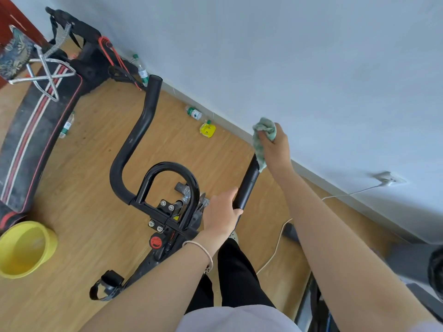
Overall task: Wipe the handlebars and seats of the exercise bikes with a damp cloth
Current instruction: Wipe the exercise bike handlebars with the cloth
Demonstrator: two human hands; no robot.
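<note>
A black exercise bike stands below me, its handlebar (134, 149) curving up on the left and right of a central loop. My right hand (275, 147) grips a green cloth (262, 137) wrapped round the far end of the right handlebar arm (248, 185). Lower down that same arm, at its bend, my left hand (221, 212) curls round the bar. The bike's seat is out of view.
A yellow bucket (24, 248) sits on the wooden floor at the left. Beyond it lie a black bench with red stripes (36, 140) and a folding stool (36, 68). Plastic bottles (193, 113) and a yellow wrapper (207, 130) lie by the wall. A white cable (278, 243) crosses the floor.
</note>
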